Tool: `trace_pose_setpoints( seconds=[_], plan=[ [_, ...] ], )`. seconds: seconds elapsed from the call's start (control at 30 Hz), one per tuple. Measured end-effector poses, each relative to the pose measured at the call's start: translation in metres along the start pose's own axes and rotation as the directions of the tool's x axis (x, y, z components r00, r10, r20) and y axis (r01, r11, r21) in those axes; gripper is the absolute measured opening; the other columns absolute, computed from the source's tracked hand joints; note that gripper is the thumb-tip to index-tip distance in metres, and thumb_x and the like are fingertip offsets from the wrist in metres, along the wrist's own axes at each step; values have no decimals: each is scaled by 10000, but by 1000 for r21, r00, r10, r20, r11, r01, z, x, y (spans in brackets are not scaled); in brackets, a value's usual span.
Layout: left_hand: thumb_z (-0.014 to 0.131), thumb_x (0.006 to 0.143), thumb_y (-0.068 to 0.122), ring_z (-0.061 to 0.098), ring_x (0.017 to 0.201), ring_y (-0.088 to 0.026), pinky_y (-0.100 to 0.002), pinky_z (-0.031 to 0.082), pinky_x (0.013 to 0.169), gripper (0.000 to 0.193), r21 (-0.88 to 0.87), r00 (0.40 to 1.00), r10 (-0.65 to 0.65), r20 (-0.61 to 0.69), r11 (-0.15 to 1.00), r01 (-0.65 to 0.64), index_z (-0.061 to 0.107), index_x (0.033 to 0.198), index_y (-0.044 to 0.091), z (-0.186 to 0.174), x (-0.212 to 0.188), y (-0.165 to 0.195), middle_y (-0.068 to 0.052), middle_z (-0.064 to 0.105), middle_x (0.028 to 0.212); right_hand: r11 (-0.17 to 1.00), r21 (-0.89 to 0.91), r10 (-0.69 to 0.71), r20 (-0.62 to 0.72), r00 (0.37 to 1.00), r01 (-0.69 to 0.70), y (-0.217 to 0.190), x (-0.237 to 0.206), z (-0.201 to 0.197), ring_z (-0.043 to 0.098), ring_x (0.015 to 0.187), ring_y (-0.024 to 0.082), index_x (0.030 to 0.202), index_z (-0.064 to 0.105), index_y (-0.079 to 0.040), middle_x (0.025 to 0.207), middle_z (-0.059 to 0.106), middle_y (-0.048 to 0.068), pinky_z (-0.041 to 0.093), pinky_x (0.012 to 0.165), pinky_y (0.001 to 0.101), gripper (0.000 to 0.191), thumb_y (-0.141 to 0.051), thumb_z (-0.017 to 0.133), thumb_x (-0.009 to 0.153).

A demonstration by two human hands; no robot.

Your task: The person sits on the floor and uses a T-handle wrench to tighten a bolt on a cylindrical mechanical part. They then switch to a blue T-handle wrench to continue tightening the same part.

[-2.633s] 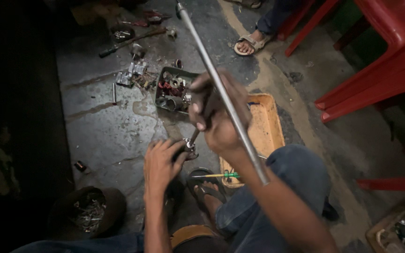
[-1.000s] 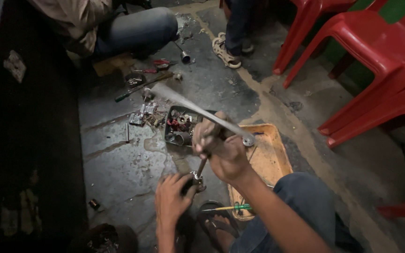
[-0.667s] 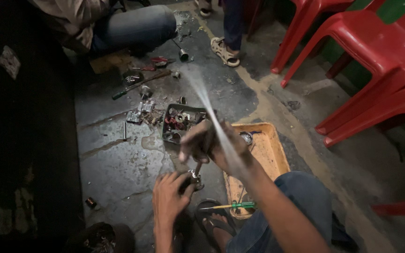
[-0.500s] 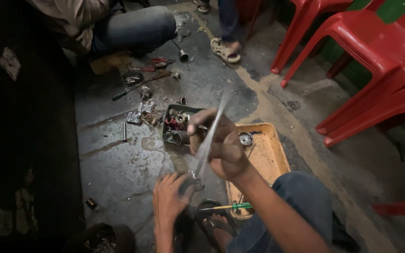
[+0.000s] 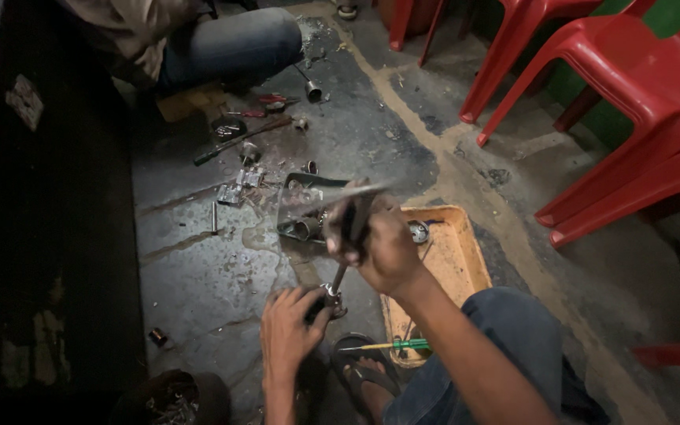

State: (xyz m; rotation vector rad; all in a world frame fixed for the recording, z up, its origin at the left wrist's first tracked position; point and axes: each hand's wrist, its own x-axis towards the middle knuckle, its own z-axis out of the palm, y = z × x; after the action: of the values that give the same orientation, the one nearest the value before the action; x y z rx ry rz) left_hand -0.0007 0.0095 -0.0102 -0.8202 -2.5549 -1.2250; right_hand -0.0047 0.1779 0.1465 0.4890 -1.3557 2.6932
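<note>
My right hand (image 5: pixel 375 240) is clamped on a T-handle wrench (image 5: pixel 338 277), its crossbar blurred mid-spin. My left hand (image 5: pixel 291 327) grips the small metal part (image 5: pixel 330 299) on the floor under it. Next, I judge, calls for steady downward pressure, part held firm.

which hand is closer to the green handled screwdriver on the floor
Left. The left hand grips the small metal part just left of the green-handled screwdriver; the right hand is higher up, gripping the T-handle wrench.
</note>
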Motion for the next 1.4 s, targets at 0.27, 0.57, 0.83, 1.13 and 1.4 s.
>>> trace_pose_setpoints(
  seconds=[0.27,0.57,0.83,1.13,1.4],
  plan=[
    [820,707,234,663,948,-313,-460,465,943,321,3,997,57,-57,998,-57,771,1005,127,-1,1,3,-48,740,1013,991,-61,-126,-105,986,120,-4,1,20,545,740,106,1083,589,-117,982,601,24,422,520,224,338,-173,819,842],
    [815,717,217,665,931,-296,-438,467,942,315,-26,1000,9,12,1000,-8,769,1017,132,-5,1,5,-41,738,1006,997,47,-64,79,995,61,1,-1,-9,629,712,178,1049,688,-6,802,679,90,481,584,318,285,-281,656,1114],
    [811,720,227,662,932,-303,-440,468,938,319,-41,1000,25,-8,999,-25,760,1019,128,-2,0,4,-42,739,1001,978,-12,-208,31,978,208,-2,-2,18,593,709,120,1178,657,-9,1006,715,110,442,585,258,338,-313,608,1040],
    [810,704,221,658,959,-319,-453,466,927,322,-5,999,49,-10,999,-49,755,1008,131,0,-1,-1,-59,723,955,984,-88,-171,-210,963,155,3,0,15,648,779,188,1082,597,-45,892,661,105,529,679,345,130,-119,654,991],
    [808,716,224,664,938,-317,-446,473,933,324,-23,1000,16,-5,1000,-16,749,1022,133,-1,-1,2,-62,727,969,992,-119,-72,-191,979,50,1,1,25,449,441,90,1149,595,-50,634,570,62,369,401,215,182,-199,504,1097]
  ],
)
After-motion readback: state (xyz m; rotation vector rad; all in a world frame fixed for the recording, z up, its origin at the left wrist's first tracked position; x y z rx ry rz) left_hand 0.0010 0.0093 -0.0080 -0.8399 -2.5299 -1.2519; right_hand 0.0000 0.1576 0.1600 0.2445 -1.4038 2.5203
